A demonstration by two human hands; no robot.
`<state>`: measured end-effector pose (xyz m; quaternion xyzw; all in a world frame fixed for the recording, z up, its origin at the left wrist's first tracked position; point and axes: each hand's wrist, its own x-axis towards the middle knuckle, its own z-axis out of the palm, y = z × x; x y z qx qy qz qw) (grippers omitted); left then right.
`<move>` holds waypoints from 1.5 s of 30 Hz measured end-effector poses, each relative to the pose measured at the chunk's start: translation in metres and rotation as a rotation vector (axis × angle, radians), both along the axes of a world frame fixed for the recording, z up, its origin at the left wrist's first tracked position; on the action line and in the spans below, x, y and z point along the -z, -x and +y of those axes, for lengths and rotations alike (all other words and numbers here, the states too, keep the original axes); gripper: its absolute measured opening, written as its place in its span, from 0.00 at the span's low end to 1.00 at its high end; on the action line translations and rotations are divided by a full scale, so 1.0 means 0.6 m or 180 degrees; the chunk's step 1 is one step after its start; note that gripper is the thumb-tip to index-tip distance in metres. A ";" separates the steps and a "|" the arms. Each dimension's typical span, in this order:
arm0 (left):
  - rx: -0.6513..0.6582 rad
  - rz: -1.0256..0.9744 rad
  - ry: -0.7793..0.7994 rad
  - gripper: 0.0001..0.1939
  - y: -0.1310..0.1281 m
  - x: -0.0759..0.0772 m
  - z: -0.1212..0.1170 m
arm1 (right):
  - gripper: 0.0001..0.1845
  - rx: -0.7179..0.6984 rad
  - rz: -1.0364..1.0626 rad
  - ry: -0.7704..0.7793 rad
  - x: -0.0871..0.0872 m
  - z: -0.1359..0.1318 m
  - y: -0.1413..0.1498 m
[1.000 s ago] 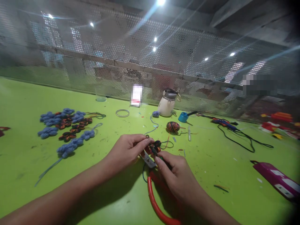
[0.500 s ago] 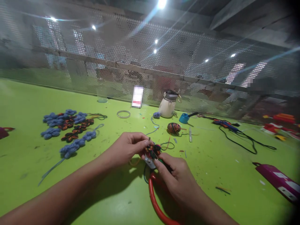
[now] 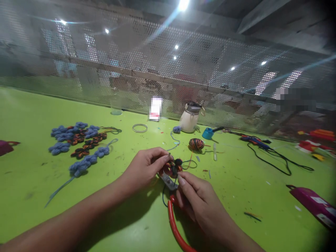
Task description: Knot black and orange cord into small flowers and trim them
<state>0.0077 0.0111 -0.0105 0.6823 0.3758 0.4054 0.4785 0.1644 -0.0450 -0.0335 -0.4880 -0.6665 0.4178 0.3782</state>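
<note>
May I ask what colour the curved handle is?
The handle is red, clearest in the head view.

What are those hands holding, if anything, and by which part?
The left hand pinches a dark, orange-flecked, petalled yarn piece by its left edge. The right hand pinches at its lower right edge; what it grips there is too small to tell.

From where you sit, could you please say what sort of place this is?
Probably a yarn-craft workspace: blue yarn flowers, a multicoloured yarn ball and thread scraps on a green tabletop suggest it.
</note>
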 end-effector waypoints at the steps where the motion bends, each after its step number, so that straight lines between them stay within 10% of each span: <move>1: -0.0057 -0.0041 -0.0013 0.09 -0.002 0.000 -0.001 | 0.16 0.0028 0.0129 0.0162 0.001 0.000 0.002; 13: 0.0514 -0.0872 0.1526 0.09 0.012 0.014 0.019 | 0.11 -0.0104 -0.0902 -0.0886 0.015 0.004 -0.004; 23: 0.0086 -0.0589 0.0771 0.06 -0.007 0.002 -0.002 | 0.14 -0.0083 0.0750 0.0601 0.013 0.008 0.010; 31: -0.0255 -0.1300 0.0772 0.09 -0.016 0.019 -0.011 | 0.12 -0.0148 0.1608 0.0432 0.037 0.006 0.021; 45: 0.0066 -0.1134 0.1018 0.08 -0.009 0.017 -0.003 | 0.12 -0.0181 0.1269 0.0268 0.038 0.010 0.017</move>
